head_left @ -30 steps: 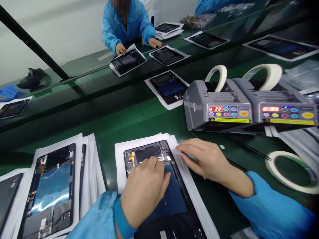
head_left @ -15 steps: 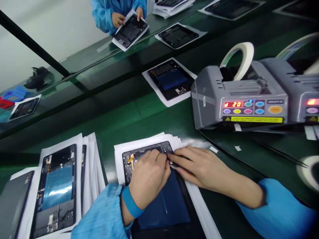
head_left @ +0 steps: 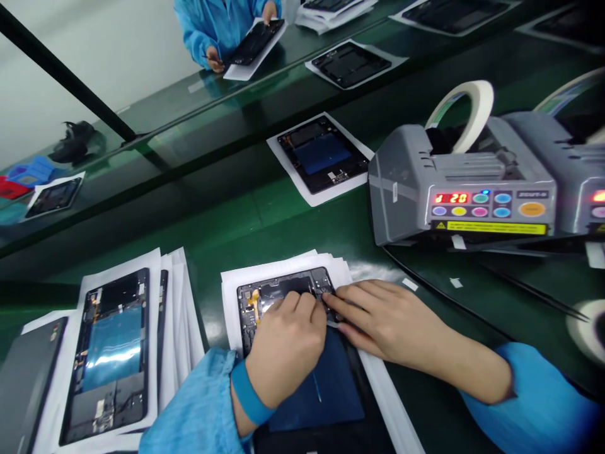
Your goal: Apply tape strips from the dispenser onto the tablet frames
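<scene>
An opened tablet (head_left: pixel 307 403) with its inner parts bare and a blue film (head_left: pixel 326 384) over its middle lies on a stack of white sheets (head_left: pixel 229 296) before me. My left hand (head_left: pixel 288 353), a blue band round the wrist, is closed over the tablet's upper part. Its fingertips are hidden, and I cannot make out what they hold. From the right, my right hand (head_left: pixel 382 318) reaches in with fingers stretched out, their tips on the tablet's upper right part close to the left fingers. A small pale strip (head_left: pixel 333 324) shows by the right thumb.
More opened tablets on paper lie at the left (head_left: pixel 113 353) and beyond (head_left: pixel 326 154). A tape dispenser (head_left: pixel 491 183) stands at the right, with tweezers (head_left: pixel 543 293) and a tape roll (head_left: pixel 586 328) nearer. Across the bench a person in blue (head_left: pixel 227 28) handles another tablet (head_left: pixel 258 41).
Both my hands stay at the tablet's upper part with little movement. The person opposite has tilted their tablet and lowered one hand beside it. The view has shifted slightly.
</scene>
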`<state>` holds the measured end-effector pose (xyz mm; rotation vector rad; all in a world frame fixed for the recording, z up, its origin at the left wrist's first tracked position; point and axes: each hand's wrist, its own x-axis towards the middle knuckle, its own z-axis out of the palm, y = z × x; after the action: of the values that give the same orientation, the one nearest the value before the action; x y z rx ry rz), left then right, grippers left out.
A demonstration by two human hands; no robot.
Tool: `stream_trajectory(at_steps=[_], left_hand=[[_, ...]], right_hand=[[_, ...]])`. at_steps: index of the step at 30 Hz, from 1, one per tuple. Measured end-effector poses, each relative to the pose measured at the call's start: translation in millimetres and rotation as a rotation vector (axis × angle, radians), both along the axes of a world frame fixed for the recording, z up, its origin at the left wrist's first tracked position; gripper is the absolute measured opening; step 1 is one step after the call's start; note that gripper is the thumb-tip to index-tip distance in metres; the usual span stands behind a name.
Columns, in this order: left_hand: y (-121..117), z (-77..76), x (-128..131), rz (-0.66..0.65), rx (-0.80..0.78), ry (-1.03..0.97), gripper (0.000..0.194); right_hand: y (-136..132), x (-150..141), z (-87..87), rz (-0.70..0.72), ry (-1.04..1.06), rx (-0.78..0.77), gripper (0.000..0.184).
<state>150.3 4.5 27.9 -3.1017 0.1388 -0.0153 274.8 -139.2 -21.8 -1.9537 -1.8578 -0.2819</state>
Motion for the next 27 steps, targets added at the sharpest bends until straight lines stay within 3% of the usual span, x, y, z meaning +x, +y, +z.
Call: stream_trajectory(at_steps=[4, 10, 15, 19, 23, 27], left_hand=[[-7, 4.0, -5, -0.020, 0.086, 0.004, 0.020], [-7, 0.0, -7, -0.032, 0.032, -0.011, 0.016], [-6, -4.9, -9, -0.023, -0.037, -0.030, 0.014], [-6, -6.1, -9, -0.025, -0.058, -0.054, 0.012], [-5, -6.7, -9, -0.029, -0.045, -0.069, 0.011], [-4, -7.0, -8, -0.030, -0.049, -0.088, 0.009]], right_hand=[[0, 1, -2.4, 0.007, 0.096, 0.022, 0.030], [0, 2, -7.0, 0.007, 0.186, 0.057, 0.024], [3, 1, 1.3, 0.000, 0.080, 0.040, 0.024], [9, 1, 7.3, -0.048, 0.120, 0.066, 0.020], [13, 0, 5.1, -0.189, 0.008, 0.142, 0.014], [15, -4, 2.2, -0.200, -0.058, 0.117, 0.011]])
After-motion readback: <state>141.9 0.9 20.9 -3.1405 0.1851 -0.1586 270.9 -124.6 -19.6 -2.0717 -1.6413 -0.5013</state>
